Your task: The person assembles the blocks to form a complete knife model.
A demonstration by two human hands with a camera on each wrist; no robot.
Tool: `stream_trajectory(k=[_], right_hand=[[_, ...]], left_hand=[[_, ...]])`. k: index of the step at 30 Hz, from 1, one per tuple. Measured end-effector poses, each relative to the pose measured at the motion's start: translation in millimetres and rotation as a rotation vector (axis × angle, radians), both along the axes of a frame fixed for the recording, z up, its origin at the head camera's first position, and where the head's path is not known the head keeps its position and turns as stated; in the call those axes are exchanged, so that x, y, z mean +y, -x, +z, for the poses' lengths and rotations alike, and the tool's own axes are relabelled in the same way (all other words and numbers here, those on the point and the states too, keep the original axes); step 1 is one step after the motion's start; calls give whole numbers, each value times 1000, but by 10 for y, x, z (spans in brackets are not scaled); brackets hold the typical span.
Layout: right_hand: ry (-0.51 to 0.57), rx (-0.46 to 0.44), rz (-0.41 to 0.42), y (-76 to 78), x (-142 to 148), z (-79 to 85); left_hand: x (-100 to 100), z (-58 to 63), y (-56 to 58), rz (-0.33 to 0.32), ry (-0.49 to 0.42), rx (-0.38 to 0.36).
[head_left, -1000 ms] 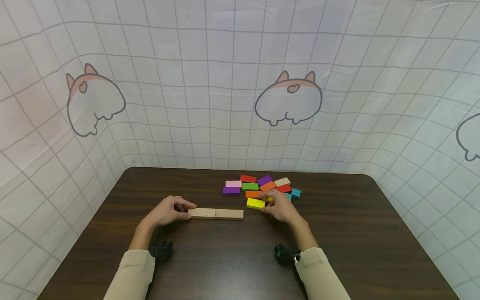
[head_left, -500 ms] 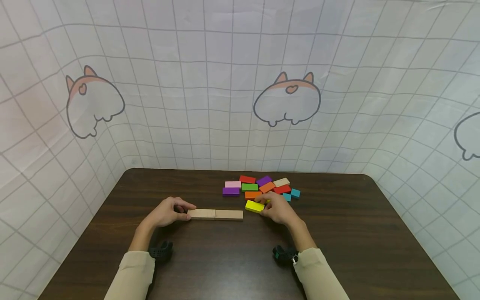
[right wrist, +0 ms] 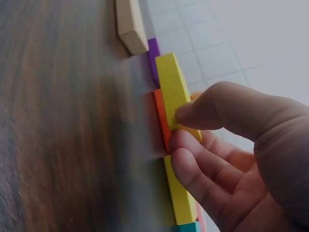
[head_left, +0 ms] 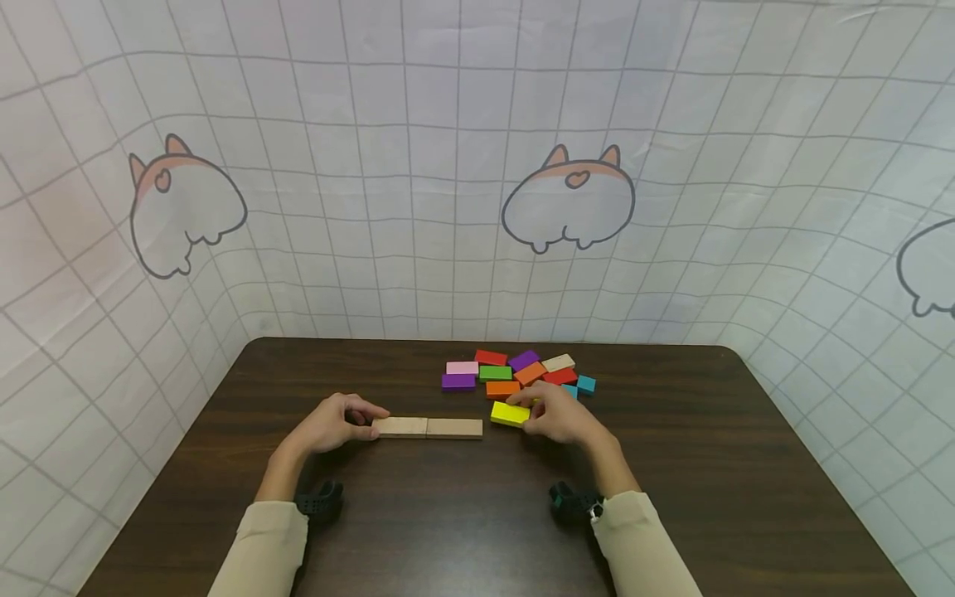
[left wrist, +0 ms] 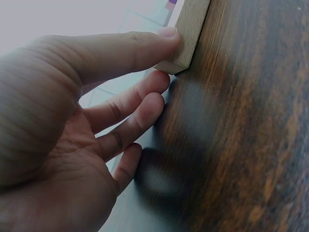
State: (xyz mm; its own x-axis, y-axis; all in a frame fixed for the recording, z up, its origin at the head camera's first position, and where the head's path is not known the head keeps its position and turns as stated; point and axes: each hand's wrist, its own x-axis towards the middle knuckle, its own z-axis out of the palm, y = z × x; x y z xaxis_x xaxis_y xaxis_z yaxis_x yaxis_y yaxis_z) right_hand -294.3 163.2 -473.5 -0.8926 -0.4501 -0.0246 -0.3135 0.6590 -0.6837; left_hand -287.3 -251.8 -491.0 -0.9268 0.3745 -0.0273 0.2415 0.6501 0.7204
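Two plain wooden blocks, a left one (head_left: 400, 427) and a right one (head_left: 455, 429), lie end to end in a row on the dark table. My left hand (head_left: 328, 424) holds the outer end of the left one; in the left wrist view the thumb presses the side of this wooden block (left wrist: 190, 34). A yellow block (head_left: 510, 414) is pinched at its right end between the thumb and fingers of my right hand (head_left: 561, 414), right of the row. The right wrist view shows this yellow block (right wrist: 169, 82) in front of an orange block (right wrist: 161, 116), seemingly raised slightly.
Behind the right hand lies a loose group of coloured blocks, among them a purple one (head_left: 458, 382), a green one (head_left: 496, 374) and a small blue one (head_left: 586, 384). Another yellow block (right wrist: 181, 193) lies under the right fingers. A white gridded cloth (head_left: 418, 207) surrounds the table.
The right hand has drawn the yellow block slightly toward me, away from the orange block, and its angle has shifted a little. The left hand and the wooden row stay put.
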Motion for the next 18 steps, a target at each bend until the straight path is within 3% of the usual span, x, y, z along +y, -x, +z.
stream_trajectory(k=[13, 18], right_hand=[[-33, -9, 168, -81, 132, 10], [-31, -5, 190, -85, 154, 3]], left_hand=[[-3, 4, -7, -5, -9, -7], [-3, 4, -1, 1, -10, -6]])
